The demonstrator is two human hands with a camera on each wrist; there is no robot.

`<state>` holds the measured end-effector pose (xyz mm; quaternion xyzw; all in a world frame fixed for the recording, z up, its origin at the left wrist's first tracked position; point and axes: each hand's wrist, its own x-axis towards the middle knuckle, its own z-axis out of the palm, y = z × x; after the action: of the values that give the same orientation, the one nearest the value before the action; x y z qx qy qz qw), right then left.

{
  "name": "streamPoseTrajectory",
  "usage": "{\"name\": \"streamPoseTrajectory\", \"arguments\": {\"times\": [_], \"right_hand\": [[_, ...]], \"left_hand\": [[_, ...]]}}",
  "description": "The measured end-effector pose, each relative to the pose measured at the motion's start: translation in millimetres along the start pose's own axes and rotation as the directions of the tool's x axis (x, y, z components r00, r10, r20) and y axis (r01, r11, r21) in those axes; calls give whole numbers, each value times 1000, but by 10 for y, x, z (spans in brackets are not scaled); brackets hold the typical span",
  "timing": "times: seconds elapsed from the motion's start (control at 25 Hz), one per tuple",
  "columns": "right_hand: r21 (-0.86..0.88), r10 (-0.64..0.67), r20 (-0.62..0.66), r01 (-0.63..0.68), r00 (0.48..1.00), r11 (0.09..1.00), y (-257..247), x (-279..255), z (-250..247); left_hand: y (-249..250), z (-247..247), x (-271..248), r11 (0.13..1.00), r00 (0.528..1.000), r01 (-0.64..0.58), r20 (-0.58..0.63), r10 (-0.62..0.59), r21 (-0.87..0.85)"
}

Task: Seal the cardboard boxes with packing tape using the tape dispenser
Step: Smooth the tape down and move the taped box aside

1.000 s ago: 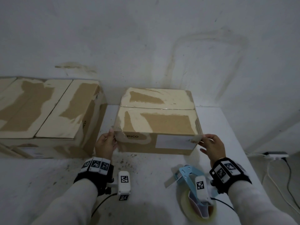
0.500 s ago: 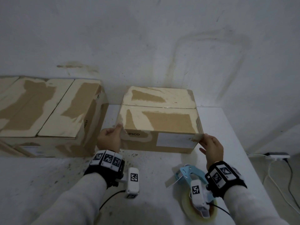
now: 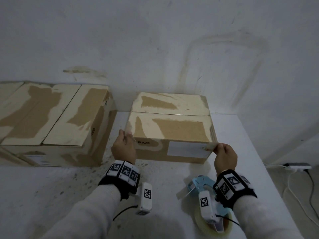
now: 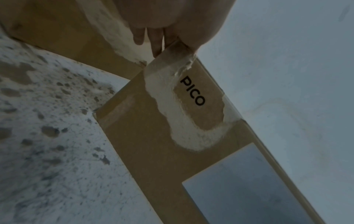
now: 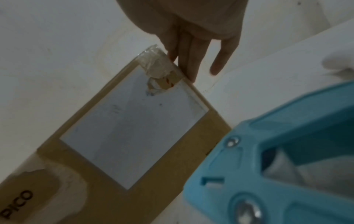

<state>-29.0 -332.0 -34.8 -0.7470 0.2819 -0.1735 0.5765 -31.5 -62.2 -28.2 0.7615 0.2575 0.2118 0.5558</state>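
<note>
L hand (image 3: 123,149) fingers pinching tape strip (image 4: 172,53) at box (image 3: 172,130) corner, R hand (image 3: 224,157) pinching other end

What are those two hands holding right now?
A strip of clear tape stretched along the box's front edge: the left hand pinches its left end, the right hand its right end.

A closed brown box (image 3: 172,131) printed "PICO" stands upright on the bench, flaps shut, its skin torn pale, loose tape ends at both near top corners. The blue tape dispenser (image 3: 198,185) lies just before it.
</note>
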Motion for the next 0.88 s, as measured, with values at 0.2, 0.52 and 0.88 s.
{"name": "streamPoseTrajectory", "arguments": {"times": [0.2,0.52,0.88], "right_hand": [[34,79,-58,-78,995,996,-207,-99,59],[-32,-64,36,65,997,997,-198,-113,150],[71,41,124,-50,991,996,-296,60,151]], "left_hand": [[46,-22,-4,999,992,-26,121,23,19],[-34,1,39,996,994,26,109,-17,-87],[83,41,302,984,991,133,36,-130,-119]]}}
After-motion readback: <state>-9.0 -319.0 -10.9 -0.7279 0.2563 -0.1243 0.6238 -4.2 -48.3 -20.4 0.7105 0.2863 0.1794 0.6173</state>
